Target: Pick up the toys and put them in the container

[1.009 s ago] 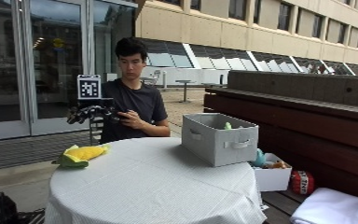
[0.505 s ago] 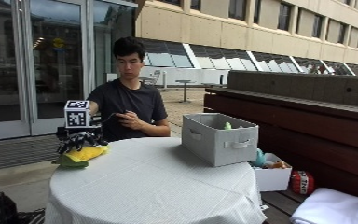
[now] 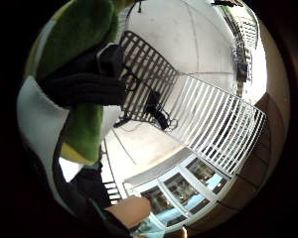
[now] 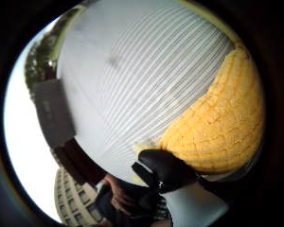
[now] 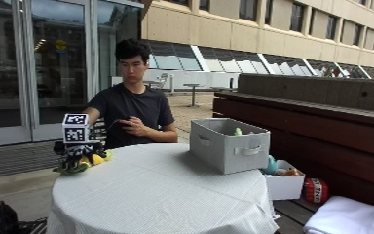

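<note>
1. The corn toy (image 5: 83,162) (soft yellow kernels with green leaves) lies at the edge of the round table (image 5: 155,195), on the side far from the gray fabric bin (image 5: 228,145).
2. The gloved right hand (image 5: 77,152) is down on the corn toy.
3. In the thumb side palm view, a black fingertip (image 4: 166,169) curls against the yellow kernels (image 4: 217,127), with the striped white tablecloth (image 4: 137,80) behind them.
4. In the little finger side palm view, black fingers (image 3: 84,82) wrap across the green leaves (image 3: 82,44) of the toy, so the hand has hold of the corn.
5. The gray fabric bin stands on the table, well apart from the corn, and a small green thing (image 5: 237,131) peeks over its rim.
6. The person's bare hand (image 5: 133,126) is held up near the chest, away from the toy.
7. Beside the table, past the bin, a small white box (image 5: 284,183) holds more toys, and a red toy (image 5: 314,190) lies next to it.
</note>
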`<state>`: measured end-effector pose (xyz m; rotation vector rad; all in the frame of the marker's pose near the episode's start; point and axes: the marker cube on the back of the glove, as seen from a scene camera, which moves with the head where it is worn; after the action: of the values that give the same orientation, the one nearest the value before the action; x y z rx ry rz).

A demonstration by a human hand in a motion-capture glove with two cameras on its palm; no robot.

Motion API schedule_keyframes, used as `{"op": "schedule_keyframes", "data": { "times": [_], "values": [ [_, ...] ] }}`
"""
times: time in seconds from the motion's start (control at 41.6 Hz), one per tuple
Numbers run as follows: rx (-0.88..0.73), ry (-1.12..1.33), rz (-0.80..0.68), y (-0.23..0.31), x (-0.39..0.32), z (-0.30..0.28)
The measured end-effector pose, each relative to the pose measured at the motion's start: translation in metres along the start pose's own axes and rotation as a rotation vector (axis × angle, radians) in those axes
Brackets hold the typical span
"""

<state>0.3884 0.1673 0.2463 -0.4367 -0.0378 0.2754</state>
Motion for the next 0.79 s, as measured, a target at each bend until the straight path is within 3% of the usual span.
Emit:
{"op": "schedule_keyframes", "data": {
  "times": [0.336, 0.721, 0.793],
  "values": [
    [0.008, -0.01, 0.012, 0.017, 0.007, 0.005],
    [0.419, 0.078, -0.006, -0.001, 0.006, -0.016],
    [0.377, 0.019, 0.05, 0.002, 0.002, -0.022]
  ]
}}
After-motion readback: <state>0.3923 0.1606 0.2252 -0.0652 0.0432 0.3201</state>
